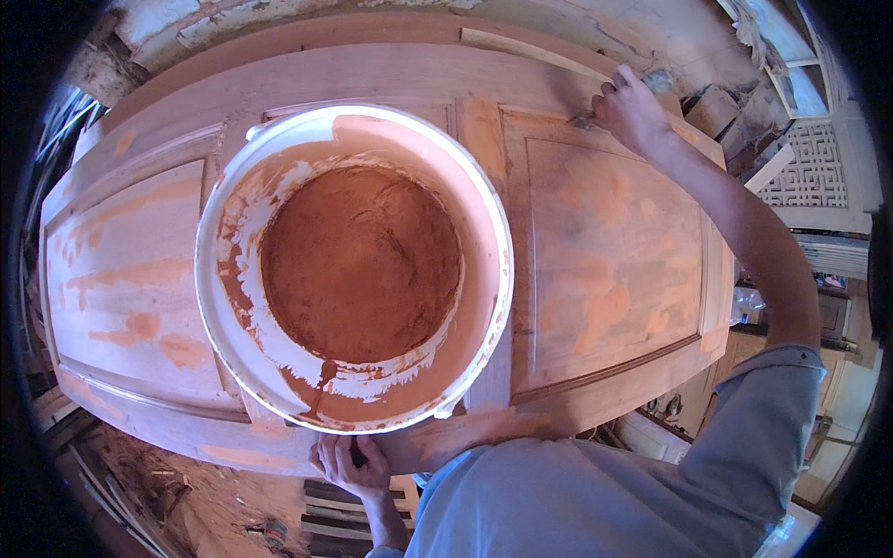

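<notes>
A wide white bucket [498,232] stands on a wooden panelled door [614,270], left of its middle. Reddish-brown filler paste [363,265] lies inside it and is smeared over its inner wall. My right hand [635,113] is over the far right part of the door, its fingers closed around a small thin-bladed tool that looks like a putty knife [583,122]; the fingers hide most of it. Just below the bucket's near rim, at the door's near edge, my left hand [352,468] has its fingers curled. What they hold, if anything, cannot be made out.
Orange-brown filler patches [144,325] mark the door panels. A wooden strip [530,51] runs along the far edge. Wood offcuts [726,112] and a white lattice panel [814,167] are at the far right. Wooden slats [339,516] lie below the near edge.
</notes>
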The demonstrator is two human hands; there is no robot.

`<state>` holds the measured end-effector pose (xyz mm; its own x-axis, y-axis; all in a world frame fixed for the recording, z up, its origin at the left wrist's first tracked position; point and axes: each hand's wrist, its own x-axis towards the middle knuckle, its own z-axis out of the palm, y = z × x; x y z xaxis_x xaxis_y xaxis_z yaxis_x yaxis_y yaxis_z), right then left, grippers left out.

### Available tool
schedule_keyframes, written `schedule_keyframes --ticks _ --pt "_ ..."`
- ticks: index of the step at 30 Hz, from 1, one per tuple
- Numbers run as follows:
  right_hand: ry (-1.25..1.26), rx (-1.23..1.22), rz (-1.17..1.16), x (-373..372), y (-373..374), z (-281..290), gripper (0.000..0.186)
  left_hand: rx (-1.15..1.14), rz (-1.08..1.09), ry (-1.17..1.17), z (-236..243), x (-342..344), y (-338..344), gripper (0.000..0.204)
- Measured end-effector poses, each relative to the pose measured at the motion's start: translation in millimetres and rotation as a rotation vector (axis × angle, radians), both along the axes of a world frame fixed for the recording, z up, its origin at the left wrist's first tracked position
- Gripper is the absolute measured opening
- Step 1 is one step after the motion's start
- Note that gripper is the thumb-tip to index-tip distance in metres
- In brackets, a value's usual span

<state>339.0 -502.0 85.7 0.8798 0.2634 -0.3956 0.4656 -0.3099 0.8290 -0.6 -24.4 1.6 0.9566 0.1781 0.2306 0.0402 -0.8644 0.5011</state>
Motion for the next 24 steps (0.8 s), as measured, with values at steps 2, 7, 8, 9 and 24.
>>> schedule_keyframes --ticks 2,7,8,9,24 --pt "0.010 -0.014 -0.023 -9 -18 -2 0.030 -0.015 -0.026 0.016 3 3 -1 0.016" --pt "-0.031 0.161 -0.095 -26 -65 13 0.032 -0.039 -0.035 0.031 7 7 -4 0.016" --pt "-0.081 0.181 -0.057 -31 -61 15 0.033 -0.032 -0.042 0.029 7 6 -2 0.016" --pt "-0.131 0.200 -0.021 -36 -57 17 0.034 -0.035 -0.035 0.029 7 5 -3 0.016" --pt "-0.278 1.776 -0.808 -166 22 -40 0.054 0.001 -0.027 -0.039 8 3 -5 0.012"
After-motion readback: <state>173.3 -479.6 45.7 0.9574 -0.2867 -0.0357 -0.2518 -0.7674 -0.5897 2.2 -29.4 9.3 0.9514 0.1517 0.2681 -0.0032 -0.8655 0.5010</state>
